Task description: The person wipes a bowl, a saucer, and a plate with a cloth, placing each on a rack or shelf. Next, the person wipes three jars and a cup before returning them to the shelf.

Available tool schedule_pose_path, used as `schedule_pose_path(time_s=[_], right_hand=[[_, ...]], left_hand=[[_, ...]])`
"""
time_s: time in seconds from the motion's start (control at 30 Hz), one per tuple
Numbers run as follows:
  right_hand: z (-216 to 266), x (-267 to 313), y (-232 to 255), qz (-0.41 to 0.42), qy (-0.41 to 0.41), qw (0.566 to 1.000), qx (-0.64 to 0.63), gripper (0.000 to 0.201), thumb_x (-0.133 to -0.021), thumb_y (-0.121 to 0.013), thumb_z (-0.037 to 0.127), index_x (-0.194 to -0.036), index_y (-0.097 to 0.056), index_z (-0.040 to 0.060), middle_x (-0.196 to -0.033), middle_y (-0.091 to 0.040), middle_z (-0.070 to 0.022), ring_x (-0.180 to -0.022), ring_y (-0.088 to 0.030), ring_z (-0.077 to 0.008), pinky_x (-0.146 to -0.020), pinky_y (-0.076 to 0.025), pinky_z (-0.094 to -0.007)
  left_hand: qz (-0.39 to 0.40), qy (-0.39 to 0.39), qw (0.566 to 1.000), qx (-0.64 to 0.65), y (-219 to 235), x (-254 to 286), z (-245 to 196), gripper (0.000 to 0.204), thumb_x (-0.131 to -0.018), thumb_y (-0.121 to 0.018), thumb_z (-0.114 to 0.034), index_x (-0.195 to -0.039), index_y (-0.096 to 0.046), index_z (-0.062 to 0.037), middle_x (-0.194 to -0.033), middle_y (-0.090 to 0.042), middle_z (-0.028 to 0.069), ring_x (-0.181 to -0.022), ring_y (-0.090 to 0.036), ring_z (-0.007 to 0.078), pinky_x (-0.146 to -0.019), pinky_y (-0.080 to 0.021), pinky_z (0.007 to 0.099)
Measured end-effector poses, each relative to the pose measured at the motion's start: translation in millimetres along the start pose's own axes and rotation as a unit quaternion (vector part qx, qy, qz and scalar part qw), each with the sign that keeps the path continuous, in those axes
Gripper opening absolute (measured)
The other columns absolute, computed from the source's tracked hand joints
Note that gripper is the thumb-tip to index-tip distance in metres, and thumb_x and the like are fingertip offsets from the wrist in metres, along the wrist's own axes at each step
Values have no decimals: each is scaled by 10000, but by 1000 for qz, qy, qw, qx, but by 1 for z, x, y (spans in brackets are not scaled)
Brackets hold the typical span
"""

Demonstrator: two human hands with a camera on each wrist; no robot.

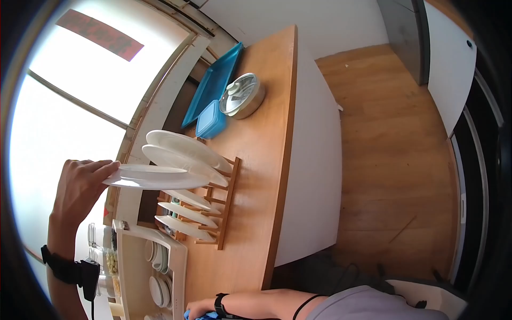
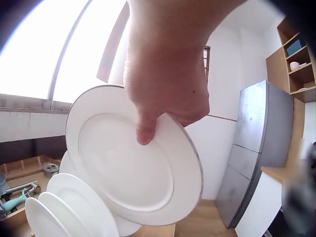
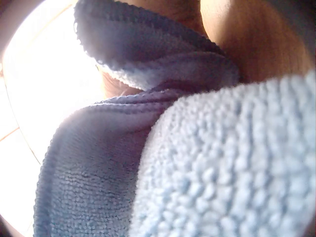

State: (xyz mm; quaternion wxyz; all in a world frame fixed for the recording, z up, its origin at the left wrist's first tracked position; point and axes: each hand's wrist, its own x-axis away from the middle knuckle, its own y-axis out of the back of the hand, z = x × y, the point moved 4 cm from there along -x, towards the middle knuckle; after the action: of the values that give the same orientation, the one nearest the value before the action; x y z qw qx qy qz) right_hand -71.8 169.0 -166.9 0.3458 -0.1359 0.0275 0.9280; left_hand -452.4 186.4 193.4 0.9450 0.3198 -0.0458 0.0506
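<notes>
My left hand [image 1: 80, 184] pinches a white dinner plate [image 2: 123, 158] by its rim, with the thumb on the plate's face. In the head view that plate overlaps a wooden dish rack [image 1: 228, 208], between other white plates standing on edge. Two larger plates [image 1: 184, 152] stand on its far side, and several smaller plates [image 1: 189, 214] on the near side. Down at the bottom of the head view, my right hand [image 1: 200, 308] grips a blue terry cloth [image 3: 98, 168]. Folds of the cloth fill most of the right wrist view and hide much of that hand.
Farther along the wooden counter [image 1: 261, 154] are a blue lidded box [image 1: 210, 120], a pot with a glass lid [image 1: 248, 101] and a blue tray [image 1: 216, 77]. A cream cabinet [image 1: 181, 261] holding stacked dishes stands near the rack. Jars [image 1: 111, 261] stand beside it.
</notes>
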Motion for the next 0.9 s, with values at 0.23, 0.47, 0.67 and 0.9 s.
schedule_pose_path(time_s=[0.23,0.47,0.67,0.9], right_hand=[[8,6,1,-3,19,1000,9,479,-650,-654,265,-1001,-643,-60,-1004,-655,-217,-880,-621,-318,-775,-475,-396],[20,21,4,31,28,999,-33,432,-710,-659,261,-1038,-644,-20,-1007,-666,-166,-905,-607,-264,-792,-469,-379],[26,38,7,67,62,991,-96,417,-784,-681,284,-1108,-636,25,-1045,-667,-119,-943,-587,-202,-817,-464,-357],[38,48,10,80,66,992,-72,385,-807,-648,291,-1081,-641,21,-996,-675,-116,-903,-593,-200,-796,-468,-354]], left_hand=[[50,-20,998,16,-39,-12,-4,225,-669,-739,-45,-891,-703,-57,-879,-705,88,-705,-684,212,-628,-544,298],[97,-15,994,46,-67,-18,-18,240,-682,-739,-99,-919,-703,-101,-853,-704,64,-676,-669,215,-591,-521,306],[74,-33,995,62,-94,-20,-20,232,-704,-727,-109,-936,-709,-111,-830,-702,65,-672,-661,212,-595,-515,308],[132,23,990,38,-107,-25,-9,191,-734,-724,-138,-923,-715,-112,-779,-690,88,-675,-653,232,-635,-510,334]])
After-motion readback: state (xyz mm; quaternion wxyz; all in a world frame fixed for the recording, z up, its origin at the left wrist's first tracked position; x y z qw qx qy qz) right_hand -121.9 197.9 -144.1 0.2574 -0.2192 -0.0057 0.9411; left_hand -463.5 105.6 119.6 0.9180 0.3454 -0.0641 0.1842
